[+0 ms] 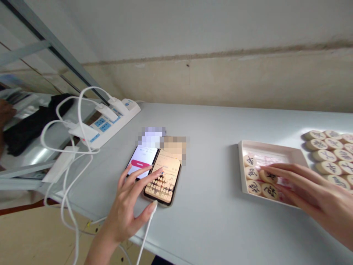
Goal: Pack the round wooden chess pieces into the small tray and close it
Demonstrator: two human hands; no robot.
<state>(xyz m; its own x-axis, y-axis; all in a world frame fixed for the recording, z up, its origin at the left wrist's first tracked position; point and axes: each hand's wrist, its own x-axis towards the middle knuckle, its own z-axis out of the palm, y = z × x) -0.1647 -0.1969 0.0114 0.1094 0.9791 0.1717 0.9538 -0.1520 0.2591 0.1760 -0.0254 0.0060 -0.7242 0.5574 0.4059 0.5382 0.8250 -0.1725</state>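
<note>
Box: the shallow white box [241,169] sits on the table [204,221] at about 3 o'clock; its long axis runs from 9:30 to 3:30, open side up.
Inside: part filled; five round pieces show at its 9 o'clock end, though the right hand hides much of the rest.
Outside: many loose pieces [324,155] lie flat in rows beyond the box's 3 o'clock end, marked faces up, not boxed.
Right hand [317,187]: half closed over the box, thumb and fingertips around one piece [268,176].
Left hand [127,209]: open, fingers spread, fingertips at the screens, gripping nothing.
Phones: the game phone [161,187] points its top to 1 o'clock, its white cable [146,235] toward 7; the other phone [139,154] lies alongside, toward 10 o'clock.
</note>
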